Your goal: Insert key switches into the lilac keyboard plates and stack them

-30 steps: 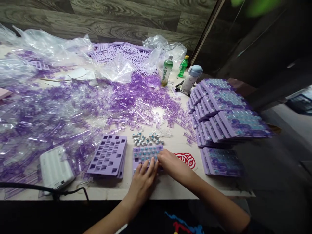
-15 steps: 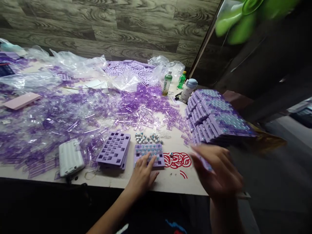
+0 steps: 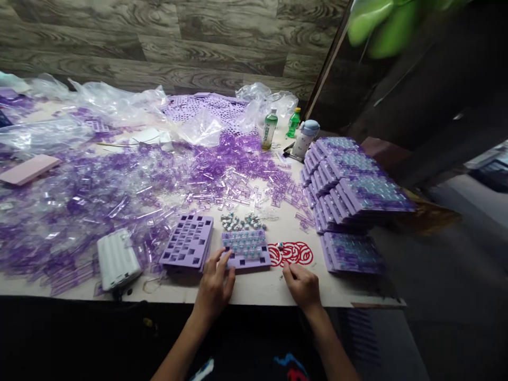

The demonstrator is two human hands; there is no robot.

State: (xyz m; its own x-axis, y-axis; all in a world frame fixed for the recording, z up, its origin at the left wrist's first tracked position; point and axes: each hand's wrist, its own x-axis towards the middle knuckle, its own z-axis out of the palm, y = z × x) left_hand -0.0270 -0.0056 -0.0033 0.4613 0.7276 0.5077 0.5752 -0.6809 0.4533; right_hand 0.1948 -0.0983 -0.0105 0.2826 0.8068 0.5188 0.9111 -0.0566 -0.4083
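A purple plate with square holes (image 3: 238,262) lies on the table in front of me, its upper part filled with small teal-and-clear pieces (image 3: 248,243). My left hand (image 3: 214,286) rests at the plate's lower left corner, fingers stretched over the edge and thumb apart. To the right, my right hand (image 3: 304,286) is closed with curled fingers low over the table, just below a red circular pattern (image 3: 296,254). What its fingers hold, if anything, is hidden. One small piece (image 3: 280,245) sits on the pattern. Behind the plate lies a small heap of similar pieces (image 3: 242,221).
Stacked empty purple plates (image 3: 186,241) and a white ribbed case (image 3: 119,259) stand left. Filled plates are piled (image 3: 357,180) at right, with a separate stack (image 3: 353,253) in front. Loose purple clear parts (image 3: 130,185) cover the left; bottles (image 3: 269,129) and a flask (image 3: 305,140) stand behind.
My right hand has come back leftward from the right-hand stacks to the red pattern. My left hand has slid from the plate's middle to its lower left corner.
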